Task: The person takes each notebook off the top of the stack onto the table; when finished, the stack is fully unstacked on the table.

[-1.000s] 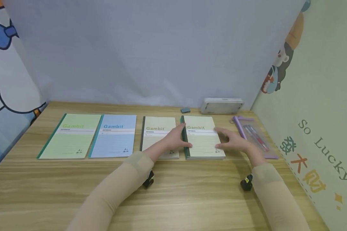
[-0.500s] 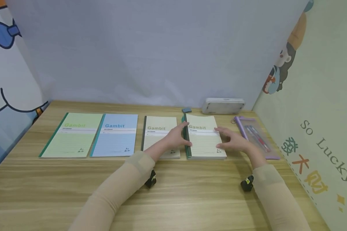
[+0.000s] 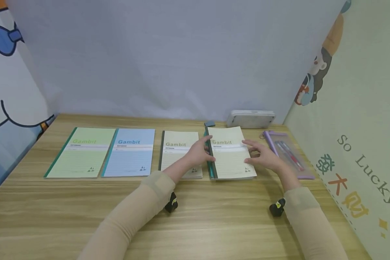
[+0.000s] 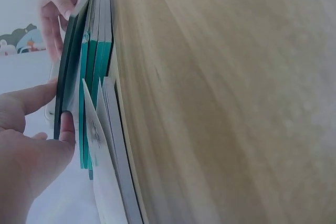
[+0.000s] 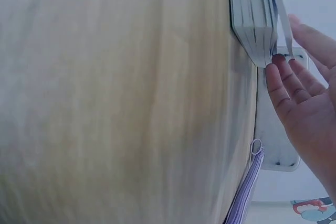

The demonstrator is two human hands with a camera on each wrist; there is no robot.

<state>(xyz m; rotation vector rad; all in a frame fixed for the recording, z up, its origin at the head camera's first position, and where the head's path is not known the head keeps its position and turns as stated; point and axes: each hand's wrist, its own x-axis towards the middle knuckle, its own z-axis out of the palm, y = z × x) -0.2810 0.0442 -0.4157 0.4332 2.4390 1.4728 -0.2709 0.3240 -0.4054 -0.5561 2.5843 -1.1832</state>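
Both arms wear long, close-fitting beige sleeves that end at the wrists, each with a slightly lighter band near the cuff. The left hand (image 3: 199, 153) and right hand (image 3: 263, 157) are bare, with no rings or gloves. Under each wrist sits 1 small black camera unit: the left wrist camera (image 3: 171, 203) and the right wrist camera (image 3: 277, 208), which shows a small yellow mark.
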